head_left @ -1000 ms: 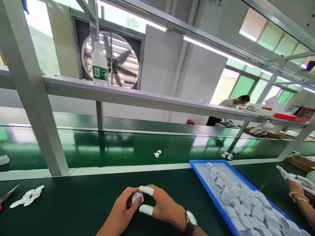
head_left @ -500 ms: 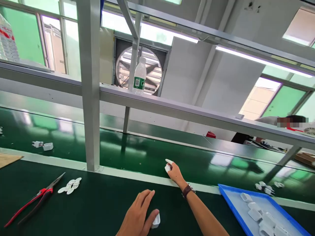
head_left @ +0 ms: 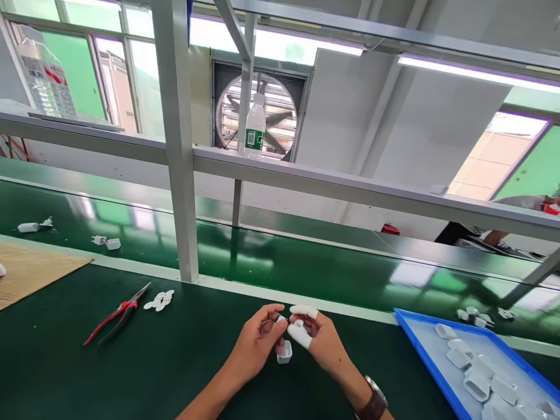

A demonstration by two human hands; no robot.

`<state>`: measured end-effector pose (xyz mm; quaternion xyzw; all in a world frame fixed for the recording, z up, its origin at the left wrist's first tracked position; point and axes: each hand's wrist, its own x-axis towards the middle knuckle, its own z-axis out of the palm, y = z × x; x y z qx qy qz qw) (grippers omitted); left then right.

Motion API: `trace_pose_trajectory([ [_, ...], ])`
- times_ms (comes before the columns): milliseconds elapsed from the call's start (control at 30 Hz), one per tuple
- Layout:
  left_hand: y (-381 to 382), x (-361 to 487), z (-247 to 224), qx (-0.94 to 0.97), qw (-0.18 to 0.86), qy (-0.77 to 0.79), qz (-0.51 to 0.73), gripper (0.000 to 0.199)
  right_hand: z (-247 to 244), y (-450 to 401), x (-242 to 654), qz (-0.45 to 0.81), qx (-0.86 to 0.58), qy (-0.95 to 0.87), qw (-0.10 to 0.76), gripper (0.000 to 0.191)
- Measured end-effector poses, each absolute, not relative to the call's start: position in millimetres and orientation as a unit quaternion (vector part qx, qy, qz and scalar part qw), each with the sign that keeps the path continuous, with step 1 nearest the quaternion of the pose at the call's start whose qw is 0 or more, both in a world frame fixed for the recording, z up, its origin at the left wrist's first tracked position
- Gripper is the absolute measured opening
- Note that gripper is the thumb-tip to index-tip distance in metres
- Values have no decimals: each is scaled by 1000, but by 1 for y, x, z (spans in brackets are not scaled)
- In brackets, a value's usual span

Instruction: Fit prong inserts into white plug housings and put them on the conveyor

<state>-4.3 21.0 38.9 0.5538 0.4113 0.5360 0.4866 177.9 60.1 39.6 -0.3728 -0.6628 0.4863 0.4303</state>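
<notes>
My left hand [head_left: 262, 338] is closed with thumb and finger pinched on a small white piece [head_left: 281, 319]. Close beside it, my right hand [head_left: 317, 338], with white covers on thumb and forefinger, pinches a small white part [head_left: 300, 325]. Below the fingers a white plastic housing [head_left: 284, 352] rests on the dark green table. To the left lie red-handled pliers [head_left: 125, 308] and several flat white pieces [head_left: 160, 300]. A blue-rimmed tray [head_left: 420, 350] at the right holds several white housings [head_left: 476, 384].
Behind the table edge runs a green belt [head_left: 306, 256] with small white parts [head_left: 475, 317] on it. A grey post [head_left: 177, 146] rises left of centre. Cardboard [head_left: 39, 271] lies at the left. A bottle [head_left: 255, 128] stands on the shelf. A person's arm shows far right.
My right hand has come back from over the belt to meet my left hand, which has lifted and closed on a white piece. The view has shifted somewhat.
</notes>
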Motion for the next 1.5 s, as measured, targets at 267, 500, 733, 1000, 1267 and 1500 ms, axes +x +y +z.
trace_pose_trajectory([
  [267, 23, 7, 32, 460, 629, 390, 491, 57, 24, 31, 188, 303, -406, -784, 360, 42],
  [500, 13, 10, 23, 499, 597, 426, 462, 67, 10, 24, 198, 219, -419, -799, 372, 47],
  [733, 9, 9, 27, 505, 621, 420, 428, 58, 17, 15, 202, 203, -390, -816, 377, 45],
  [1000, 6, 5, 31, 497, 679, 355, 408, 46, 24, 22, 209, 397, -396, -720, 410, 32],
  [1267, 9, -2, 21, 511, 658, 360, 420, 64, 16, 26, 207, 436, -306, -728, 431, 40],
  [1500, 18, -10, -3, 730, 264, 506, 376, 55, 12, 37, 211, 287, -373, -727, 500, 29],
])
